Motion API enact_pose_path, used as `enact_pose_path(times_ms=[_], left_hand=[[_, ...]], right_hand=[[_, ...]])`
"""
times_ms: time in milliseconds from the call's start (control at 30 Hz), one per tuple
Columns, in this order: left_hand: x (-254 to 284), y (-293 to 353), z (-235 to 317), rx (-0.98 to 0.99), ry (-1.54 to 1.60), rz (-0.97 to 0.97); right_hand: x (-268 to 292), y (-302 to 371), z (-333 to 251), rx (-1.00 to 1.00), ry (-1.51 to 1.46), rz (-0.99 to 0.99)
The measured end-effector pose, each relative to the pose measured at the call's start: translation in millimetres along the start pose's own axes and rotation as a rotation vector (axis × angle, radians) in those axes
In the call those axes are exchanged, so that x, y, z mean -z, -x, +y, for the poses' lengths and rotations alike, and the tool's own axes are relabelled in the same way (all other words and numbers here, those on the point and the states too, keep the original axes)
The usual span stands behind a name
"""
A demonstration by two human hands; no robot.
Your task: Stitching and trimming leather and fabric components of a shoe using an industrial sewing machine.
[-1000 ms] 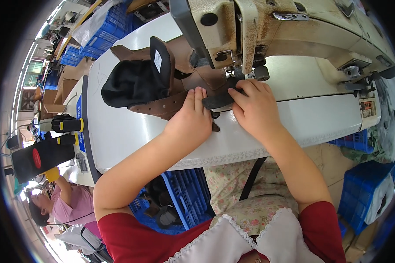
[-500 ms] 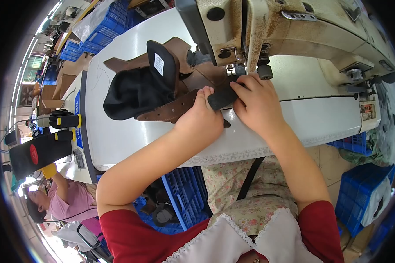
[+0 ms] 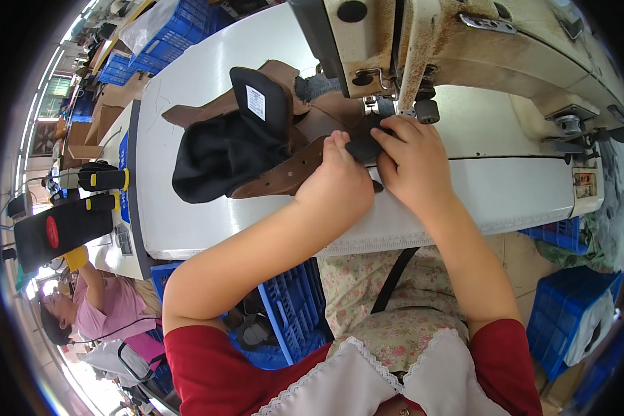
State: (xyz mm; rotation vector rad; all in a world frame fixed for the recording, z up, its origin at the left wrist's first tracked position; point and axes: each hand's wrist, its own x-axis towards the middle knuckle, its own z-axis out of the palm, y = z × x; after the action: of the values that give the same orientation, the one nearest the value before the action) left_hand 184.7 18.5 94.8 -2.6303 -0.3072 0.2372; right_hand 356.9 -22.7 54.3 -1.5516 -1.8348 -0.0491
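Note:
A brown leather piece (image 3: pixel 326 119) with a soft black fabric part (image 3: pixel 222 156) and a black flap (image 3: pixel 270 100) bearing a white label lies on the sewing machine (image 3: pixel 457 52) bed. A brown strap (image 3: pixel 274 175) with punched holes runs along its near side. My left hand (image 3: pixel 338 177) is closed round the near end of the piece, gripping a dark strip (image 3: pixel 362 148). Close by the presser foot (image 3: pixel 373 104), my right hand (image 3: pixel 416 156) pinches and presses the same strip from the right. The stitching spot is partly hidden by the machine head and fingers.
Blue crates stand below the table (image 3: pixel 295 312), at lower right (image 3: pixel 568 315) and at the far upper left (image 3: pixel 177 31). A co-worker (image 3: pixel 118 305) in pink sits at a neighbouring machine on the left. The white tabletop (image 3: pixel 187 229) extends left of the work.
My left hand and the leather piece have shifted slightly right, toward the presser foot. The right hand stays near the needle area, still on the dark strip. The view has also moved slightly.

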Motion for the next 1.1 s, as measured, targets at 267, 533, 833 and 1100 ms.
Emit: enact_pose_path(times_ms=[267,533,833,1100], left_hand=[[4.4,-11.3,7.7,0.101,-0.035,0.021],[41.5,14.1,18.4,0.382,0.194,0.09],[55.0,38.4,-39.8,0.207,0.085,0.003],[109.0,-17.8,-108.0,0.175,0.472,-0.366]], right_hand=[[0.1,-2.6,2.3,-0.025,-0.022,-0.003],[-0.9,1.3,7.3,-0.079,-0.09,0.005],[18.3,19.2,-9.1,-0.129,-0.275,0.197],[22.3,-2.1,-26.8,0.151,-0.135,0.209]])
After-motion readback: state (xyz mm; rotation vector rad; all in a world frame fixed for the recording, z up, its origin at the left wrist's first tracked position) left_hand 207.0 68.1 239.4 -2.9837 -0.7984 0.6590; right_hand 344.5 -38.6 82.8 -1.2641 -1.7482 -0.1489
